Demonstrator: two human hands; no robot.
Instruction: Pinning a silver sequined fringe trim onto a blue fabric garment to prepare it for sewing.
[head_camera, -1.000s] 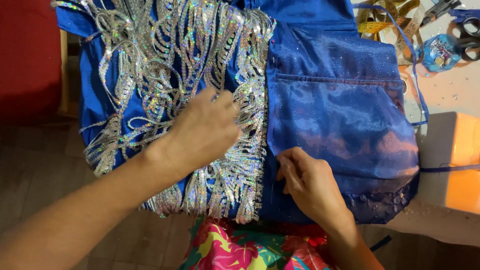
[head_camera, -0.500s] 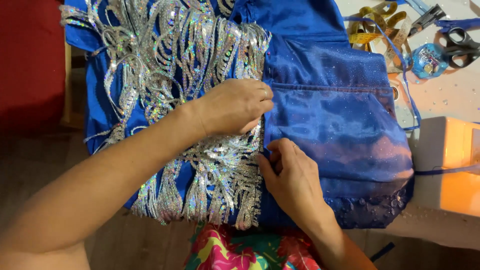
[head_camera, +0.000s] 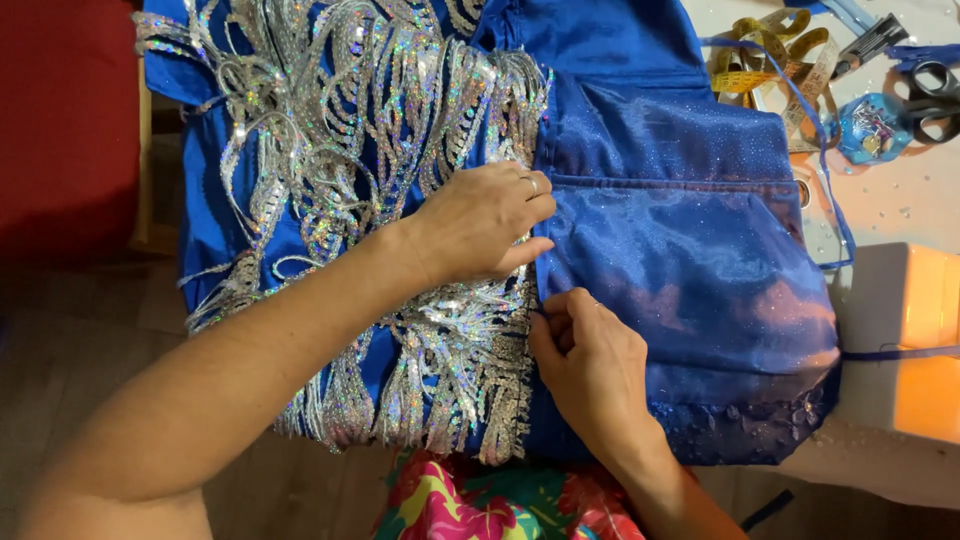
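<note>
A blue garment (head_camera: 690, 280) lies spread before me, its left half covered in silver sequin fringe (head_camera: 340, 170). My left hand (head_camera: 480, 225), a ring on one finger, rests on the sequined panel and grips its right edge between thumb and fingers. Just below it, my right hand (head_camera: 590, 370) has its fingertips pinched together on the seam where the sequins meet the plain shimmery blue cloth. The two hands are almost touching. What the right fingertips pinch besides cloth is hidden.
At the top right lie a yellow tape measure (head_camera: 770, 70), black scissors (head_camera: 930, 95) and a round blue container (head_camera: 873, 128) on a white table. A white box with an orange glow (head_camera: 900, 340) stands at right. Floral cloth (head_camera: 480, 500) shows below, a red surface (head_camera: 60, 120) at left.
My left hand slid right across the sequins to the seam edge. My right hand moved up and left along the seam until it sat just under the left hand.
</note>
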